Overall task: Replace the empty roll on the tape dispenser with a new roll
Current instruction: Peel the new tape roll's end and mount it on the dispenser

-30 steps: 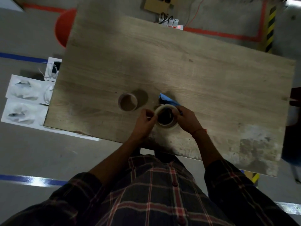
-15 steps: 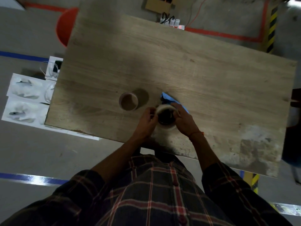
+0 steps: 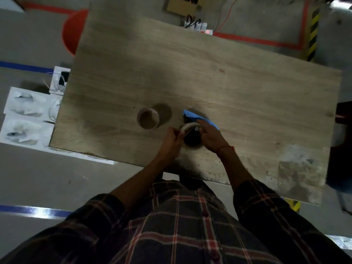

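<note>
A pale tape roll (image 3: pixel 188 128) stands tilted on edge over the dark hub of the blue tape dispenser (image 3: pixel 192 115) near the table's front edge. My left hand (image 3: pixel 172 141) pinches the roll's left rim. My right hand (image 3: pixel 210 137) lies over the dispenser and the roll's right side, hiding most of the dispenser body. A second roll, a brown cardboard ring (image 3: pixel 148 120), lies flat on the table just left of my hands.
The wooden table (image 3: pixel 238 88) has a worn, pale patch at its front right corner. White boxes (image 3: pixel 24 119) sit on the floor to the left. A power strip (image 3: pixel 198 27) and a cardboard box lie beyond the far edge.
The pale roll was lying flat between both hands; it is now tipped up on edge over the dispenser's dark hub. Both hands shifted slightly toward the far side.
</note>
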The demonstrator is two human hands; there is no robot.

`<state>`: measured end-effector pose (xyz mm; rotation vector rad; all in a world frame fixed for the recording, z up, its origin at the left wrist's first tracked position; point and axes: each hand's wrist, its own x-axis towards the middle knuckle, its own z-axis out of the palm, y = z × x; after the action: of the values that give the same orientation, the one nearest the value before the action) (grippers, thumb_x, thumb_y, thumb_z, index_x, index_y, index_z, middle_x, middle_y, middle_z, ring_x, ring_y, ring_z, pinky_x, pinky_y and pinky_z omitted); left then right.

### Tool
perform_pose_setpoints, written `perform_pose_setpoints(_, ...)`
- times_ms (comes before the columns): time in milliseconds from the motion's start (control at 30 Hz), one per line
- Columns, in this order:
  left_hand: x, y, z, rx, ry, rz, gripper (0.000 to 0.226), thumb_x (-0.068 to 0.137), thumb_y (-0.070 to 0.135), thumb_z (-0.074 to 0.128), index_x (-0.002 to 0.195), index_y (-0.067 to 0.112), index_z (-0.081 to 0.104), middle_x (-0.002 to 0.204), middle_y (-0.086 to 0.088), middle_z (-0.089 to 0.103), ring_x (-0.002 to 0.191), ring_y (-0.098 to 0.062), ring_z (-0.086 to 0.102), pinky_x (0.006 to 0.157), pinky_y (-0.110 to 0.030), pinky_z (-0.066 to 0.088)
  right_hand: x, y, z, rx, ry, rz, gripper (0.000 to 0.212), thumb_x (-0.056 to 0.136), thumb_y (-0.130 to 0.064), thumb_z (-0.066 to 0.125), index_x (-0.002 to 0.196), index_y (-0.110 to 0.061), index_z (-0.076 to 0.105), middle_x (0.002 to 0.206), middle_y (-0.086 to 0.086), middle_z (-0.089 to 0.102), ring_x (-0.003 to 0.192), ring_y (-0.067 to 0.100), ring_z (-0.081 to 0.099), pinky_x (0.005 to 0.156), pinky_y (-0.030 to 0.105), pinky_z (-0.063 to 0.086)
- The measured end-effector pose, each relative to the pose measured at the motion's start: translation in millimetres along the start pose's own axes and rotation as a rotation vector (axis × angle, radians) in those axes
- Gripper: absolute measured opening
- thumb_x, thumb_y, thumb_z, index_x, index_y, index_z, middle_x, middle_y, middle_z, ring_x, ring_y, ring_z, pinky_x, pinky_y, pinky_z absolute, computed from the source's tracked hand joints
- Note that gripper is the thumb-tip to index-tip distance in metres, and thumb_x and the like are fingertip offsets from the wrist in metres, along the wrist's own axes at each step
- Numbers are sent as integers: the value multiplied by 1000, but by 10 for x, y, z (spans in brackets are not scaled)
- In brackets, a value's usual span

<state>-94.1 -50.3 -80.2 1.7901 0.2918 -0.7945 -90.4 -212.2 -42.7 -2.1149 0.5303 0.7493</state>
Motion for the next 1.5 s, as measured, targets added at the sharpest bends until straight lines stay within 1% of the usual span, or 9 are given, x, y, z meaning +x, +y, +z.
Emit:
perform_pose_setpoints(233,19,-92,5,-36,-6,-14,49,81,62,53,101,17,46,103,-11,61,101,-34,65,86,-60,54,-10,29,58,19,32,9,42,103,-4,35,143,-9,44,143,16,50,132,27,47,99,18,30)
perform_pose_setpoints(333,-3,-79,-13,-62,-18,-12,43,88,54,56,107,17,48,103,-2,61,103,-28,65,89,-60,54,-38,85,107,35,81,1,42,103,-3,35,143,-9,45,143,15,51,132,25,47,93,10,25)
perform_pose_setpoints(433,-34,-22,-23,-55,-32,-7,32,97,41,56,116,16,46,112,-9,63,105,-29,65,92,-56,53,-40,97,184,55,110,22,46,100,0,36,144,-10,43,144,15,50,131,25,48,98,16,30)
perform_pose_setpoints(633,-74,-88,-13,49,-89,94,56,81,19,77,125,5,44,111,-10,63,103,-28,67,91,-50,56,-86,113,392,98,289,48,55,90,8,40,142,-7,46,139,19,55,128,31,51,103,27,37)
perform_pose_setpoints(833,-145,-230,-12,90,-57,212,55,81,47,68,126,23,49,121,-6,65,111,-19,65,94,-46,54,-126,213,640,57,466,60,49,89,-21,32,135,-16,50,132,14,58,124,39,47,106,51,36)
perform_pose_setpoints(967,-124,-282,10,117,-78,169,66,82,54,62,136,21,45,131,-4,61,119,-20,61,101,-48,49,-117,226,704,79,570,-18,42,90,-16,39,127,-2,55,128,23,58,117,46,48,98,57,44)
perform_pose_setpoints(1067,-113,-250,-4,173,-72,156,65,85,56,56,138,20,43,134,-6,59,120,-21,60,102,-47,48,-80,208,737,48,617,-50,55,81,-22,25,119,4,57,122,26,59,113,47,51,100,60,41)
perform_pose_setpoints(1267,-30,-234,-41,266,-49,161,57,94,53,50,143,24,41,141,-3,56,125,-21,56,107,-44,44,19,163,835,44,618,131,45,77,-3,37,119,1,53,124,28,49,117,47,43,105,50,28)
perform_pose_setpoints(1500,76,-186,-12,339,-15,180,47,104,41,40,145,19,43,145,-8,51,131,-23,50,112,-40,38,31,107,841,-47,657,169,32,85,-6,53,116,3,54,116,27,55,103,48,57,83,52,48)
